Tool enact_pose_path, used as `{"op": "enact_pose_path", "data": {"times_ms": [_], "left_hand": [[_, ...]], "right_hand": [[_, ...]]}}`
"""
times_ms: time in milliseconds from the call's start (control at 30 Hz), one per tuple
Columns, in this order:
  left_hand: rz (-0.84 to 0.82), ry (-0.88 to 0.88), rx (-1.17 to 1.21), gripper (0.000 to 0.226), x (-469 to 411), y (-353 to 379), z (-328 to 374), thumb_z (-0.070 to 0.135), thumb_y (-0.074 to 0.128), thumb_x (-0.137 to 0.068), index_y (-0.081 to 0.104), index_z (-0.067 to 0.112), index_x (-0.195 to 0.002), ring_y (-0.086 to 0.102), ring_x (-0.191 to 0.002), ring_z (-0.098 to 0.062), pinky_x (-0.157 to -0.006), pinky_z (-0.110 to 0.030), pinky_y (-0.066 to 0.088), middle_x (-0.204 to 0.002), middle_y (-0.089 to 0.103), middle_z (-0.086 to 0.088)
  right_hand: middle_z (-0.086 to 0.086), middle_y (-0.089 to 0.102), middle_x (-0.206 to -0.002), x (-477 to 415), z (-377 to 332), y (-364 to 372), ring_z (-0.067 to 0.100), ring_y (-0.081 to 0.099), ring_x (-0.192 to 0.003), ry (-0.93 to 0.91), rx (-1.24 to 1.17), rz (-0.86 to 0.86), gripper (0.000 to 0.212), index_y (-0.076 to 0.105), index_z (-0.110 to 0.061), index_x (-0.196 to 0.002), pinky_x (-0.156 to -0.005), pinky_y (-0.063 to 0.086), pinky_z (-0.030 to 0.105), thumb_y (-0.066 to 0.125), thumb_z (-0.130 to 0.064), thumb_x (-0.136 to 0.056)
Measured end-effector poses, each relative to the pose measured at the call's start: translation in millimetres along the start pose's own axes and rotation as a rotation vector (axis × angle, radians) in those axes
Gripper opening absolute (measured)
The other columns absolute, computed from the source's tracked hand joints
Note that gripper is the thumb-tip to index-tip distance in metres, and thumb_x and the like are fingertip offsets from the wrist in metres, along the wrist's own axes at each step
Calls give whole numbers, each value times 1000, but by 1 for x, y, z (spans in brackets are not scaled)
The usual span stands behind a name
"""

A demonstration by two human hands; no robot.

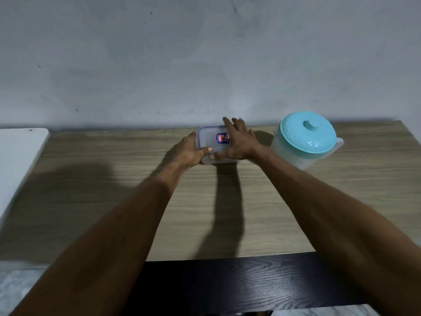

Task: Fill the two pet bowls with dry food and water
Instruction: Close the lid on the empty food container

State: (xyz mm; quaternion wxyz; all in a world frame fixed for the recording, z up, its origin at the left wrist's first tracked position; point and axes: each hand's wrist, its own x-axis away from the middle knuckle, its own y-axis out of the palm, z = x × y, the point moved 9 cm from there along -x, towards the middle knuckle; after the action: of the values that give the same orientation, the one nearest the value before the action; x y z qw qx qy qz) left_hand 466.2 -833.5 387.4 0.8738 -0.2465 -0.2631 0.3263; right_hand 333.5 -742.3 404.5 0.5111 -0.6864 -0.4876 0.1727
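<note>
dim, soft-focus wide-angle view; arms cast dark shadows across the table (273, 201), edges slightly bowed.

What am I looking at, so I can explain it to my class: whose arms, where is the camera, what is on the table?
No machine here: a person wears a camera on the head, looking down at their own bare arms. On the pale wood-grain table stand a clear rectangular plastic container with a stickered lid and a clear plastic jug with a turquoise lid. The left hand grips the container's left edge; the right hand lies flat on its lid. No pet bowls show.
</note>
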Motion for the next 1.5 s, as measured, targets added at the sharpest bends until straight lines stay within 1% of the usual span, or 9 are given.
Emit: {"op": "enact_pose_path", "data": {"times_ms": [133, 267, 367, 667, 833, 1067, 1200, 1433, 1500], "left_hand": [[46, 23, 0, 76, -1, -4, -1, 64, 68, -60, 57, 26, -125, 66, -101, -25, -90, -46, 54, -117, 68, 0], [67, 31, 16, 54, 15, -5, 14, 40, 72, -82, 56, 18, -128, 63, -107, -26, -90, -36, 51, -122, 67, -5], [82, 16, 38, 48, 18, -2, 16, 30, 69, -88, 56, 12, -131, 60, -113, -27, -78, -26, 40, -126, 64, -7], [209, -51, 112, 48, 34, -11, 15, 33, 63, -93, 53, 12, -135, 55, -124, -26, -73, -19, 29, -135, 60, -5], [231, -154, 336, 13, 32, -2, 2, 25, 64, -93, 64, 15, -102, 55, -87, -15, -60, -15, 30, -91, 59, -4], [191, -194, 446, 33, 40, 7, -9, 27, 62, -93, 67, 10, -121, 67, -102, -27, -85, -32, 54, -115, 70, -11], [219, -182, 476, 30, 61, 9, -19, 24, 59, -95, 68, 11, -121, 65, -87, -20, -74, -32, 50, -115, 71, -14], [272, -186, 426, 30, 120, 1, -23, 37, 61, -90, 72, 10, -97, 53, -71, -19, -66, -31, 37, -90, 71, -22], [299, -179, 404, 30, 146, -6, -22, 38, 61, -90, 72, 10, -96, 53, -70, -20, -65, -30, 37, -76, 65, -15]], "right_hand": [[20, 52, -139, 31, 33, -4, 35, 49, -129, 162, -489, 423, 65, 43, -3, -137, -101, 41, 36, 62, -44, -90], [22, 66, -120, 44, 48, -1, 39, 59, -115, 303, -590, 506, 39, 60, -2, -119, -90, 45, 36, 58, -33, -95], [20, 68, -116, 46, 52, -2, 39, 60, -113, 344, -636, 523, 35, 63, -3, -115, -93, 47, 39, 58, -31, -95], [17, 70, -115, 45, 54, 9, 33, 62, -112, 445, -797, 564, 41, 67, -6, -117, -96, 50, 38, 57, -38, -94], [17, 68, -119, 48, 53, 12, 33, 62, -113, 487, -851, 571, 42, 66, -4, -120, -100, 49, 39, 58, -36, -94], [14, 66, -123, 58, 52, 25, 31, 61, -112, 548, -937, 491, 40, 63, -8, -123, -100, 50, 42, 56, -33, -93], [14, 67, -119, 78, 46, 37, 32, 63, -108, 553, -962, 460, 36, 65, -8, -119, -98, 51, 45, 56, -30, -93], [14, 69, -113, 129, 30, 37, 34, 66, -103, 505, -991, 439, 34, 66, -9, -116, -93, 54, 49, 55, -30, -92], [14, 69, -109, 151, 20, 35, 33, 67, -98, 468, -984, 449, 33, 67, -10, -114, -89, 56, 47, 55, -31, -92]]}}
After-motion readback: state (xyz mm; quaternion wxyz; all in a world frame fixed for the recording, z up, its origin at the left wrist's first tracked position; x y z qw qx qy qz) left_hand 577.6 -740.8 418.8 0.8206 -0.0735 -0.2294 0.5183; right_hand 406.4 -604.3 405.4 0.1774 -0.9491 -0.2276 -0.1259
